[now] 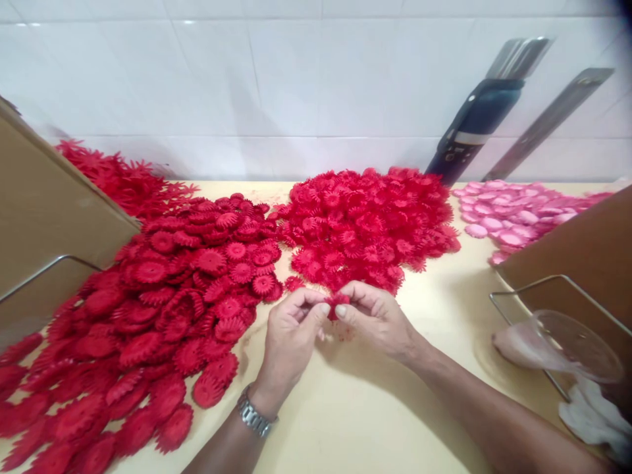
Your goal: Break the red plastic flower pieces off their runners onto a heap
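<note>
Between my two hands is a small red flower-shaped piece (338,305) with a fringed edge. My left hand (296,326), with a metal watch (255,413) at its wrist, pinches the piece's left side between thumb and forefinger. On the other side my right hand (378,319) pinches it in the same way. Both hands are just above the table, in front of a heap of small red fringed flowers (370,220). To the left spreads a big pile of larger red scalloped discs (197,283), some lying loose near my left forearm.
Red star-like petal pieces (128,181) lie at the back left beside a cardboard box (54,217). Pink discs (518,210) sit at the back right. A dark-handled trimmer-like tool (481,122) and a metal strip (553,122) lean on the tiled wall. A clear plastic cup (557,345) is at right.
</note>
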Available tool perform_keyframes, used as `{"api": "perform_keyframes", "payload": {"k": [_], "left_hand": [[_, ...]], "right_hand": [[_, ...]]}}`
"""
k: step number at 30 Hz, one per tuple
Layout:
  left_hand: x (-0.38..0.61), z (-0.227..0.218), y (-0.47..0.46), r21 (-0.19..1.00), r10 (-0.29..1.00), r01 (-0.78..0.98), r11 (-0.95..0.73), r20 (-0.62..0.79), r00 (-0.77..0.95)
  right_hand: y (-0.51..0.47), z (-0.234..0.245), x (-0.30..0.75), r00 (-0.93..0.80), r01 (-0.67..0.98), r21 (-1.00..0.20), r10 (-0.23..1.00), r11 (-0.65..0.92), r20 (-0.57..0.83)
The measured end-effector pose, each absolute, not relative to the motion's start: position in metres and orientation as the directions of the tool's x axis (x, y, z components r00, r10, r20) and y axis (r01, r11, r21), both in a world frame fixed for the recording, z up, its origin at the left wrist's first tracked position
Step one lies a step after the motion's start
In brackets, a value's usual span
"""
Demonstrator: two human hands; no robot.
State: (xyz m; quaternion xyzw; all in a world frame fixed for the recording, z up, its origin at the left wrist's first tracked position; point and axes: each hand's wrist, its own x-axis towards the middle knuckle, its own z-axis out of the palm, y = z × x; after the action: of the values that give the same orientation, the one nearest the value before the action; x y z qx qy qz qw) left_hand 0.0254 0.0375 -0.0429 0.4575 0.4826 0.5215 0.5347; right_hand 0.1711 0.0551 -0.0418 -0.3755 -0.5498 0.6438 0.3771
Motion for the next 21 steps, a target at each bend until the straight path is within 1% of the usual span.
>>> {"api": "perform_keyframes", "payload": {"k": [5, 7, 13, 16, 18, 21], "left_hand": [[0.025, -0.044, 0.036, 0.989, 0.998, -0.143, 0.033, -0.026, 0.054], [0.023, -0.046, 0.037, 0.992, 0.999, -0.127, 0.011, -0.006, 0.044], [0.02, -0.042, 0.035, 0.995, 0.996, -0.055, -0.086, 0.084, -0.029], [0.023, -0.036, 0.033, 0.994, 0.994, 0.019, -0.112, 0.111, 0.007], [0.026, -0.033, 0.032, 0.997, 0.995, 0.029, -0.073, 0.071, 0.068], [0.029, -0.033, 0.033, 0.998, 0.99, -0.013, 0.055, -0.053, 0.13]], "right_hand": [[0.055, -0.044, 0.172, -0.403, -0.06, -0.995, 0.914, -0.079, -0.048], [0.055, -0.044, 0.173, -0.387, -0.035, -0.998, 0.921, -0.052, -0.034], [0.055, -0.043, 0.172, -0.302, 0.199, -0.976, 0.953, 0.084, 0.021], [0.055, -0.045, 0.171, -0.295, 0.214, -0.973, 0.956, 0.082, 0.016], [0.056, -0.047, 0.171, -0.299, 0.192, -0.978, 0.954, 0.083, 0.022], [0.057, -0.051, 0.171, -0.321, 0.121, -0.989, 0.946, 0.085, 0.042]]}}
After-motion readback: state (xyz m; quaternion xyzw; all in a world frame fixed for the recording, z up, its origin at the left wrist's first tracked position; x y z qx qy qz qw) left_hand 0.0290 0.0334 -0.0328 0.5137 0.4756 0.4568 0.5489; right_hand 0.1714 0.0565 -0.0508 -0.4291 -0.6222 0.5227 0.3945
